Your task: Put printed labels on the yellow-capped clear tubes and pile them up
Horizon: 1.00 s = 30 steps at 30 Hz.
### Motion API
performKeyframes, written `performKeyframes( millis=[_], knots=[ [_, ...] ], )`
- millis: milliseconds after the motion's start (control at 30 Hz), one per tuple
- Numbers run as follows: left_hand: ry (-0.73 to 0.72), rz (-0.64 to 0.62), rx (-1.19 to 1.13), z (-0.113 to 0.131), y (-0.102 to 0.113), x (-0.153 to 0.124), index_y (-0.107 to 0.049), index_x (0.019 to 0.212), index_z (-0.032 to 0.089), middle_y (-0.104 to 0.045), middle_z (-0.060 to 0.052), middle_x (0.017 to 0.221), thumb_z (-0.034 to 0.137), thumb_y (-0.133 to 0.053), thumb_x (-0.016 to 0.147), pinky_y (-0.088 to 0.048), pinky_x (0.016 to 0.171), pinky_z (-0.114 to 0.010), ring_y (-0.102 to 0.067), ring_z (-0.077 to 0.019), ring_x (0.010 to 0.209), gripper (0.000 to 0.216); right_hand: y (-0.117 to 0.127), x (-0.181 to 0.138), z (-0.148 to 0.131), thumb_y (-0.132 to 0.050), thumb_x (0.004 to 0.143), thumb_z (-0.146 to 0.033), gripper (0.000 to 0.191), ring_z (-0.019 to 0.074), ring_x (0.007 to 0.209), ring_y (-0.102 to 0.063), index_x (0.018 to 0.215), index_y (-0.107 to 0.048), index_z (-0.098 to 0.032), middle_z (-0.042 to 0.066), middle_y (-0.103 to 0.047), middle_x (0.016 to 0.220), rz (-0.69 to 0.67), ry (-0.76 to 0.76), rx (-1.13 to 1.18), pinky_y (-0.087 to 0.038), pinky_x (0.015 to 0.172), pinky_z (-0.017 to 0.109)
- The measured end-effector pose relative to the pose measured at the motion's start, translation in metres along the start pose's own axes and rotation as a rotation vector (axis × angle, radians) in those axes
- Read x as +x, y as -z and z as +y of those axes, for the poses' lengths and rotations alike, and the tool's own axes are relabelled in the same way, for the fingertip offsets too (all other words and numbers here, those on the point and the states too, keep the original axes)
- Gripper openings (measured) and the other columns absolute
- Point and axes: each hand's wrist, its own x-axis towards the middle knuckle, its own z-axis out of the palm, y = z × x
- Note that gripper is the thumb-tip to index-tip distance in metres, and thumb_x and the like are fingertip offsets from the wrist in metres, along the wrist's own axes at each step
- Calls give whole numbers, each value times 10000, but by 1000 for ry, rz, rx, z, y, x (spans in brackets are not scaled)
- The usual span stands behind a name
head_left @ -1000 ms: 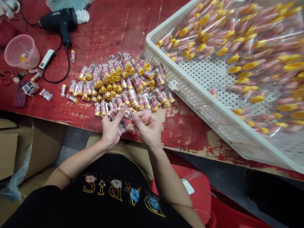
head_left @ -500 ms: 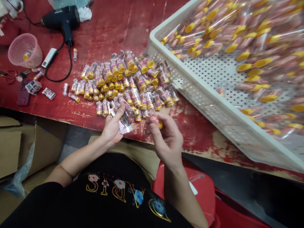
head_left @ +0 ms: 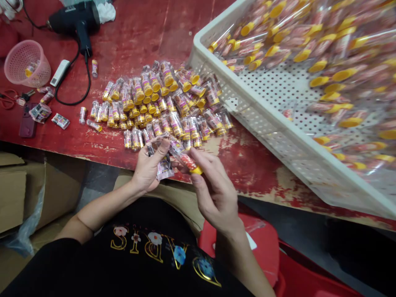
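My left hand [head_left: 146,167] is closed on several flat, shiny printed plastic sleeves [head_left: 165,168], with the thumb pressed on top. In my right hand [head_left: 218,192], thumb and fingers grip the yellow-capped end of a small clear tube [head_left: 187,161] with red and white contents. The tube points left and its far end is at the sleeves in my left hand; whether it is inside one I cannot tell. Just beyond both hands lies a pile of labelled yellow-capped tubes [head_left: 147,97] on the red table [head_left: 139,37].
At right, a white perforated crate [head_left: 262,128] holds many clear yellow-capped tubes. A black heat gun [head_left: 77,18] with its cable lies upper left. Near it are a pink basket [head_left: 27,62], red-handled scissors [head_left: 8,99], a purple phone [head_left: 27,123] and a flat packet [head_left: 60,121].
My right hand has brought the tube left to the sleeves and turned it so its clear end points at my left hand. The left hand has stayed nearly in place.
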Motion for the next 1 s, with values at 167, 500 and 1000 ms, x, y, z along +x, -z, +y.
performKeyframes(
  millis=[167,500,1000],
  knots=[
    [-27,-6,19,-5,1,-2,-665,1016,203,-723,-37,881,504,-895,602,-588,696,-328,-700,-185,752,561,-11,-2,1,-750,820,-169,518,177,907,-705,1304,-650,-322,55,-712,1086,241,-143,241,-624,723,306],
    [-65,-19,56,-8,4,-9,-709,1177,293,-732,-31,931,387,-877,676,-578,751,-289,-695,-171,828,538,-16,5,1,-710,837,-114,387,142,791,-674,1152,-741,-337,25,-717,915,319,-93,108,-569,648,283],
    [1,-85,100,-4,-4,-20,-664,1270,333,-688,-6,838,355,-872,683,-515,536,-254,-579,-106,557,623,-17,3,3,-759,784,-85,409,135,709,-674,1099,-756,-346,0,-718,837,457,9,-66,-565,618,278]
  ],
)
